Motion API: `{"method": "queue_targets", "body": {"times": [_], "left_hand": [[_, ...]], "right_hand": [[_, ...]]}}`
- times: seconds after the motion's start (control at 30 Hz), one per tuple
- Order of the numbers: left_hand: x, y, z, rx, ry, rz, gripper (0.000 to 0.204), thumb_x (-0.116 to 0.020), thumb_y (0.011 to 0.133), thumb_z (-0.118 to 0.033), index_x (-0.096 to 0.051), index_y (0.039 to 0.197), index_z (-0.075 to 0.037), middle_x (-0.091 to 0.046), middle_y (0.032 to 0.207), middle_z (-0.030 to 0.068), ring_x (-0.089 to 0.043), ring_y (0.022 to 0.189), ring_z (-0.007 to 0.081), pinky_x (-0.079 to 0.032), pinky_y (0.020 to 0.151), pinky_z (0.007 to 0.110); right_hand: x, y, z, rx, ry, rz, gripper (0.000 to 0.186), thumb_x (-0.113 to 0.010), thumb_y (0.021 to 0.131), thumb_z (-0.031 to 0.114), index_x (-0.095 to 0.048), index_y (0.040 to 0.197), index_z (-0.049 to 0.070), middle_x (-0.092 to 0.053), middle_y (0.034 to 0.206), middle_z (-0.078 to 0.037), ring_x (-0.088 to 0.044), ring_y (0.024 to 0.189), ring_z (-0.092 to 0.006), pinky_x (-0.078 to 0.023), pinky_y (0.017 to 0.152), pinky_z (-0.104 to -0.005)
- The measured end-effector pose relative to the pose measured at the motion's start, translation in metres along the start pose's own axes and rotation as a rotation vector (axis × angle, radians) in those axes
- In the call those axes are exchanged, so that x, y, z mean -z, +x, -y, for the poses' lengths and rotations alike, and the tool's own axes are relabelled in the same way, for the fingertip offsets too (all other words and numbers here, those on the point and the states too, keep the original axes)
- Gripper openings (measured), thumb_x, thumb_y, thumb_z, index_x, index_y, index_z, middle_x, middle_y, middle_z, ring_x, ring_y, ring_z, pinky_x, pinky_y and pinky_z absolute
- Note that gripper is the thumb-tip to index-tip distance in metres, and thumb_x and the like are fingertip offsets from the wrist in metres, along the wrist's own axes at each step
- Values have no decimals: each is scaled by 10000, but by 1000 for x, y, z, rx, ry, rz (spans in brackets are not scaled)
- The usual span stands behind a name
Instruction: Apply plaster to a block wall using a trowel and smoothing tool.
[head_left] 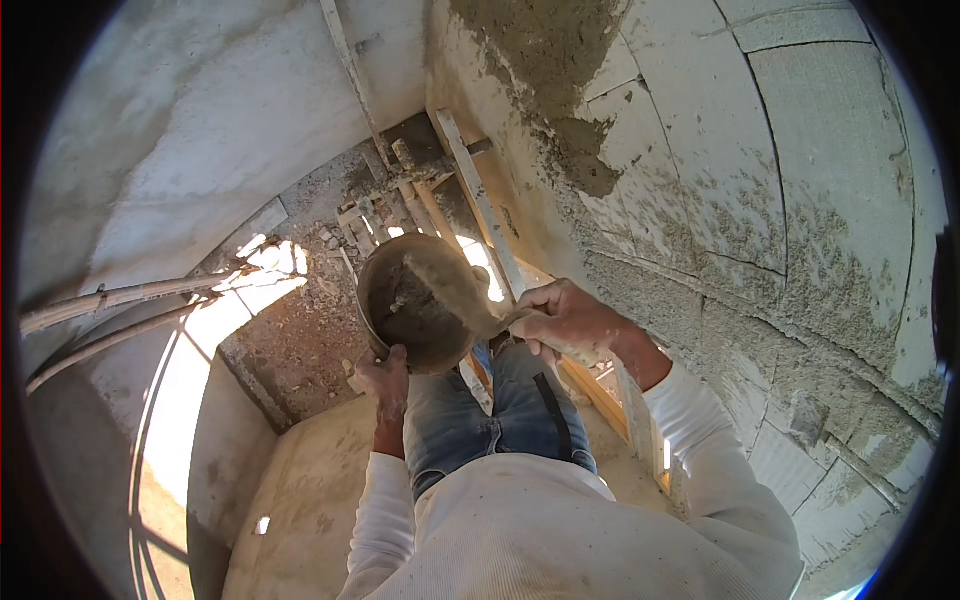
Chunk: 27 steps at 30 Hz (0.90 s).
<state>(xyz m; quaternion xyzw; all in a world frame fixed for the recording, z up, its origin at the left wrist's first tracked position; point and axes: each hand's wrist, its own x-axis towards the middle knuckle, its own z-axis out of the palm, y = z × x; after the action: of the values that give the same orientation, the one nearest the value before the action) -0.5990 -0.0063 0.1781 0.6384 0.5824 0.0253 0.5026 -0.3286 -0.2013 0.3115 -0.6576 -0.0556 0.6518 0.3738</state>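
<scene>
left hand [382, 376] gripping bucket [438, 361], right hand [574, 320] holding trowel [452, 290], mortar [402, 312] inside bucket

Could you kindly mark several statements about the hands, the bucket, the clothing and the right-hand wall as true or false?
1. The left grip holds the bucket at its rim. True.
2. The right grip holds a trowel over the bucket. True.
3. The bucket is empty. False: grey mortar is in it.
4. The left grip is on the trowel too. False: only the right grip holds it.
5. The wall on the right has dark mortar on some parts and pale blocks showing on others. True.
6. The trousers are white. False: the jeans are blue.
</scene>
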Motion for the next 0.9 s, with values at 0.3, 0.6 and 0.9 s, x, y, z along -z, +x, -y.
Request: {"method": "queue_targets", "body": {"times": [0.3, 0.6, 0.9], "left_hand": [[44, 5, 14, 17, 182, -104, 217, -744, 802, -114, -763, 939, 53, -744, 764, 147, -681, 687, 215, -548, 702, 372], [31, -17, -41, -78, 185, -8, 245, -760, 792, -167, -744, 912, 46, -724, 744, 213, -706, 661, 359, -555, 685, 438], [6, -24, -50, -132, 40, 13, 211, -781, 763, -129, -693, 791, 61, -657, 659, 165, -647, 619, 248, -529, 644, 423]], "right_hand": [[115, -97, 37, 397, -41, -1058, 231, -680, 999, 221, -744, 1015, 0, -627, 676, -10, -534, 496, -69, -437, 421, -244], [-28, 23, -38, 441, -1169, -481, 233, -657, 896, 184, -714, 1066, 35, -729, 965, -197, -740, 873, -306, -580, 718, -420], [-82, 69, -52, 129, -798, -476, 271, -677, 906, 259, -674, 1013, 11, -739, 967, -256, -717, 937, -460, -578, 835, -516]]}}
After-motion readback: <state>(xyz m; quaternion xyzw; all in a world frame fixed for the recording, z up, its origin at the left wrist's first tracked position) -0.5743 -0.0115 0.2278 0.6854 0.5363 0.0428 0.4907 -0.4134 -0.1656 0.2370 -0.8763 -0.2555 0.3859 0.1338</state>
